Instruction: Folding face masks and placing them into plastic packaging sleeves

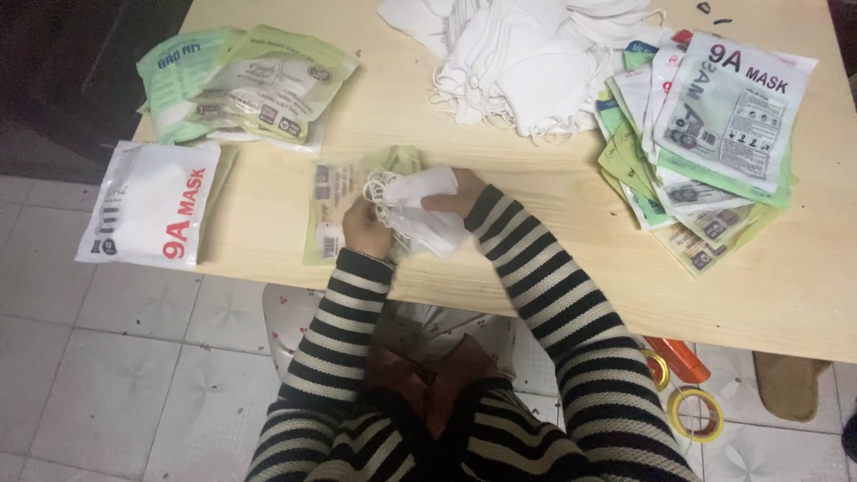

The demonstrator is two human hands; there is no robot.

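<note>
hands (406, 214) gripping white folded mask (427, 207), perhaps several

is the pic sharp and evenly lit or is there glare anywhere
Head view: soft and slightly blurred overall; the white masks pile is washed out, nearly without detail; the left hand and right hand on a white mask are smeared; the floor is dim; mild sheen on the white packet.

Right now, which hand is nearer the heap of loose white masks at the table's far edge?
Right. The right hand sits just below the heap; the left hand is farther left and lower.
</note>
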